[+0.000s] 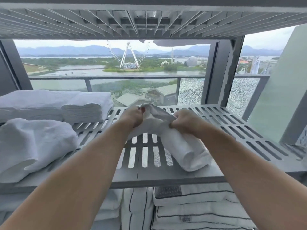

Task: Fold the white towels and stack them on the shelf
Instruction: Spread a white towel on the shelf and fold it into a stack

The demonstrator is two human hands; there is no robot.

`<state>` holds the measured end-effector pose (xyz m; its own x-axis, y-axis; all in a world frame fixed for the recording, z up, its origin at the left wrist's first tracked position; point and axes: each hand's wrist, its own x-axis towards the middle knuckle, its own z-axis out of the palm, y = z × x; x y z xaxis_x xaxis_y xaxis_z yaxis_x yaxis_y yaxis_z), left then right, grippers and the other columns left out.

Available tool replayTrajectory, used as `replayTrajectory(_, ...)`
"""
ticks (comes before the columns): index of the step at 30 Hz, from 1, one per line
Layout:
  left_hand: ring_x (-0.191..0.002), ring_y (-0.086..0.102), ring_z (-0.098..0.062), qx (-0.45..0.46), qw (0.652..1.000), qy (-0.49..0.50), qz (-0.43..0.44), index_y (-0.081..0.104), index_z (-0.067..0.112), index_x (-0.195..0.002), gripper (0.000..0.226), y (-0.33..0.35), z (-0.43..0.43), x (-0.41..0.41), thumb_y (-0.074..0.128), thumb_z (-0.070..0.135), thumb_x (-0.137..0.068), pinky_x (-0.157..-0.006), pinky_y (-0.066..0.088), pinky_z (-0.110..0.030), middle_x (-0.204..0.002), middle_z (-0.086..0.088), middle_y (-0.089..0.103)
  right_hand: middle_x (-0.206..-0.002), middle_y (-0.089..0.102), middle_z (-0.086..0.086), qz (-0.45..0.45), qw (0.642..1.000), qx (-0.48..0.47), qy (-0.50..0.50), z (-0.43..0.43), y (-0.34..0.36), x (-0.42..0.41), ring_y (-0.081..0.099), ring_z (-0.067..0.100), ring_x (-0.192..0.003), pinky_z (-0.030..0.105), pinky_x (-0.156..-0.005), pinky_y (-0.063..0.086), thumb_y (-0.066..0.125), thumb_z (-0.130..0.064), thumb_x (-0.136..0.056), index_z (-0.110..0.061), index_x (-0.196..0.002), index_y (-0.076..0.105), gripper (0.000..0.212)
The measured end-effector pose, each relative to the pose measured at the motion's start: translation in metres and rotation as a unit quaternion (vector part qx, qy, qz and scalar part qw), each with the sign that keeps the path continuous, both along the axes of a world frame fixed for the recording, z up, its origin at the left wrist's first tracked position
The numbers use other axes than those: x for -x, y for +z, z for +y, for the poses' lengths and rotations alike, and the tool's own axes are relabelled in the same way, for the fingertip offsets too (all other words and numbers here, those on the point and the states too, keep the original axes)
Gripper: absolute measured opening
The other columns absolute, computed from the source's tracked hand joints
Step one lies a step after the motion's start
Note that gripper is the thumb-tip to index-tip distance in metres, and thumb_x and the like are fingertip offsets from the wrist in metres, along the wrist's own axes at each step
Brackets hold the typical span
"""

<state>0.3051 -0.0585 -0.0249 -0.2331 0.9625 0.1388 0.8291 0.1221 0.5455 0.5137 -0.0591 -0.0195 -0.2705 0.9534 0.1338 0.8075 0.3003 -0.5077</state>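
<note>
**On the slatted shelf: one white towel held in both hands, stacks at the side**

On the grey slatted shelf (232, 130), at centre, I hold a white towel (179, 150) with both hands. My left hand (132, 117) is curled round the upper end of the cloth, which is lifted off the slats. My right hand (186, 122), just beside it toward 3 o'clock, pinches the bunched fabric. From my right hand the towel runs toward 5 o'clock as a loose roll, and its lower end rests on the shelf near the front edge.

At 10 o'clock from the towel, at the back of the shelf, lies a large folded stack (33, 103). A smaller folded stack (86, 112) touches its right side. At 8 o'clock, near the front edge, sits a loosely folded towel (33, 143), well apart from my hands.

At 6 o'clock, below the shelf, lies striped linen (199, 213). At 12 o'clock is the ribbed underside of an upper shelf (149, 22). Behind the shelves a window shows a balcony rail (132, 78) and a Ferris wheel (127, 55).
</note>
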Motion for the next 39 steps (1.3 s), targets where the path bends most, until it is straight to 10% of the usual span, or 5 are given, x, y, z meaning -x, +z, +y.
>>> replayTrajectory(6, -0.100, 0.067, -0.031, -0.185, 0.977, -0.076, -0.080, 0.074, 0.017, -0.109, 0.043, 0.016, 0.046, -0.008, 0.043, 0.047, -0.104, -0.080, 0.049, -0.036, -0.107, -0.012, 0.074, -0.078, 0.076, 0.004, 0.227, 0.928, 0.263, 0.133, -0.008, 0.009, 0.002, 0.072, 0.015, -0.062, 0.024, -0.046, 0.052, 0.070, -0.017, -0.090, -0.010, -0.096, 0.070, 0.009)
replayTrajectory(18, -0.127, 0.048, -0.038, -0.036, 0.993, 0.076, 0.083, 0.041, 0.010, -0.141, 0.062, -0.028, 0.025, -0.004, 0.059, 0.043, -0.092, -0.099, 0.044, -0.049, -0.139, -0.017, 0.047, -0.060, 0.054, 0.003, 0.126, 0.985, 0.035, -0.109, 0.006, -0.042, -0.008, 0.049, 0.021, -0.058, 0.029, -0.051, 0.035, 0.053, -0.015, -0.081, -0.016, -0.060, 0.053, 0.021)
replayTrajectory(25, -0.150, 0.013, -0.042, 0.120, 0.985, 0.082, 0.099, 0.024, 0.009, -0.156, 0.098, -0.036, -0.016, -0.030, 0.048, 0.071, -0.084, -0.117, 0.018, -0.061, -0.163, -0.020, 0.016, -0.121, 0.059, 0.014, 0.096, 0.983, -0.123, -0.095, -0.006, -0.045, 0.019, 0.057, 0.031, -0.113, 0.037, -0.092, 0.044, 0.062, -0.029, -0.090, -0.013, -0.134, 0.050, 0.049)
replayTrajectory(30, -0.152, 0.010, -0.042, 0.140, 0.982, 0.098, 0.076, -0.002, 0.006, -0.159, 0.118, -0.049, -0.046, -0.018, 0.062, 0.067, -0.079, -0.117, 0.020, -0.062, -0.165, -0.022, 0.004, -0.122, 0.056, 0.010, 0.001, 0.951, -0.309, -0.030, -0.011, -0.037, 0.056, 0.051, 0.032, -0.116, 0.043, -0.102, 0.039, 0.056, -0.015, -0.086, -0.018, -0.131, 0.056, 0.045)
replayTrajectory(39, -0.086, 0.062, -0.022, 0.068, 0.989, -0.118, 0.050, 0.062, 0.023, -0.117, 0.041, -0.045, -0.033, 0.017, 0.073, 0.028, -0.077, -0.061, 0.051, -0.028, -0.100, -0.001, 0.065, -0.136, 0.052, 0.014, -0.345, 0.927, -0.148, 0.001, 0.026, -0.018, 0.096, 0.035, 0.038, -0.138, 0.063, -0.118, 0.007, 0.042, -0.006, -0.086, -0.020, -0.127, 0.058, 0.047)
